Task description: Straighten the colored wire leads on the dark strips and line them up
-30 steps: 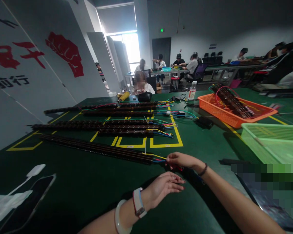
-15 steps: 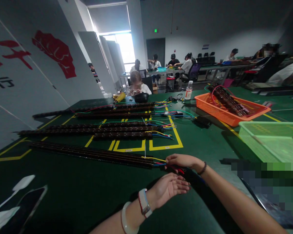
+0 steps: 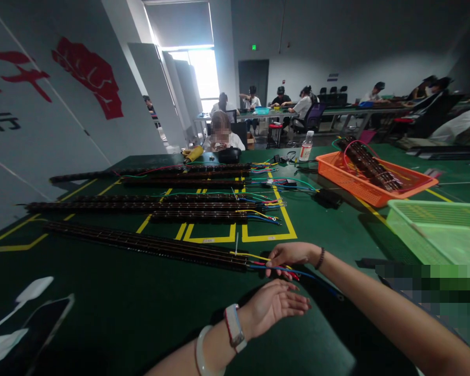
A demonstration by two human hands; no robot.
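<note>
A long dark wire harness (image 3: pixel 149 245) lies across the near part of the table, with a white cable tie (image 3: pixel 237 244) standing up by its right end. From that end come a yellow wire (image 3: pixel 254 256), a red wire and a blue wire (image 3: pixel 313 275). My right hand (image 3: pixel 293 254) is closed in a pinch on the yellow and red wires, whose tips poke out below the fingers. The blue wire runs past those fingers to a ring terminal on the right. My left hand (image 3: pixel 276 304), with a watch and bangle on its wrist, lies open below, palm up, holding nothing.
More dark harnesses (image 3: pixel 141 207) lie behind on yellow-taped outlines. An orange basket (image 3: pixel 379 196) holds a bundle; a green basket (image 3: pixel 411 235) stands nearer. A bottle (image 3: pixel 306 146), a phone-like slab (image 3: pixel 50 334) and white cable also lie about. A person (image 3: pixel 224 138) sits opposite.
The blue wire now stretches out separately to the right with its ring terminal showing, while the right hand stays on the other wires. The left hand has barely moved. The view has shifted slightly.
</note>
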